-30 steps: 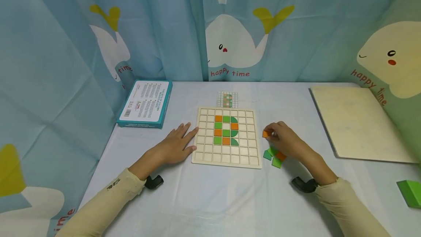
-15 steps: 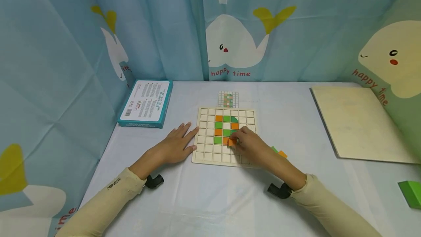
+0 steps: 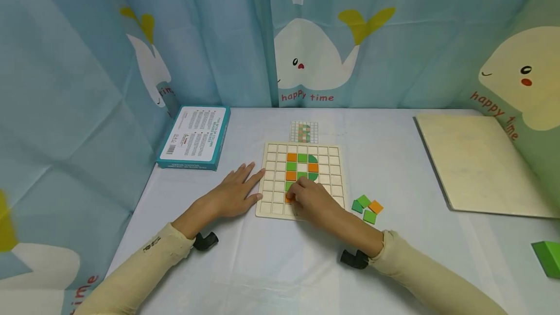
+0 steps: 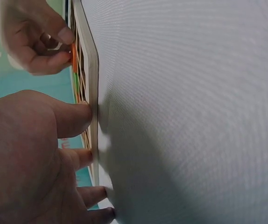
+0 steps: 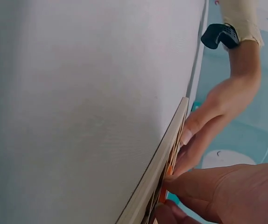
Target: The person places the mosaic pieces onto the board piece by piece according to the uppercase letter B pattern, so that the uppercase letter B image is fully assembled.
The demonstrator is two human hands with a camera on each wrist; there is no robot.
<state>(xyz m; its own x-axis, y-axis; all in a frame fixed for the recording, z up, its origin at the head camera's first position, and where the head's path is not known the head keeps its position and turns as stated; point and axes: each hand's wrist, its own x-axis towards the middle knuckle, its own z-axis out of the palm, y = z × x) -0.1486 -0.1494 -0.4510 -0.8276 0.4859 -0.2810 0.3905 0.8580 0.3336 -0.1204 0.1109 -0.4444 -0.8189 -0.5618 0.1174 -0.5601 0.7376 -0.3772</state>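
A square wooden grid board (image 3: 271,208) lies on the table, with orange, green and curved dark green tiles set in its cells. My right hand (image 3: 317,203) is over its lower part and pinches an orange square tile (image 3: 288,199) just below a green one in the left column of the pattern. In the left wrist view that orange tile (image 4: 74,56) shows between thumb and finger, right at the board's surface. My left hand (image 3: 234,193) lies with fingers spread, thumb and fingertips against the board's left edge. The right hand hides some lower cells.
Several loose tiles, one an orange tile (image 3: 375,207), lie right of the board. Behind it is a printed pattern card (image 3: 312,132). A teal box (image 3: 192,135) stands back left, a large wooden panel (image 3: 477,164) at right, and a green block (image 3: 547,258) at the right edge.
My right hand has carried the orange tile from beside the loose tiles leftward across the board to the left column of the pattern. My left hand has stayed at the board's edge.
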